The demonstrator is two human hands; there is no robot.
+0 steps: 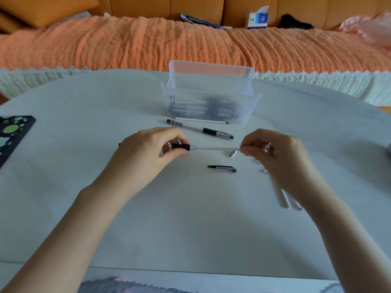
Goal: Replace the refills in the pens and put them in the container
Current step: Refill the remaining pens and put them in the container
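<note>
Pale refill (pixel 215 148) — between pen (pixel 181 146) and right hand (pixel 279 157).

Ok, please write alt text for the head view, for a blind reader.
The left hand holds a pen barrel by its black grip while the right hand pinches the refill sticking out of it. Behind them stands a clear container with pens inside.

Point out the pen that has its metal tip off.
The pen between the left hand and right hand: its refill sticks out bare. The lying pen keeps its tip.
</note>
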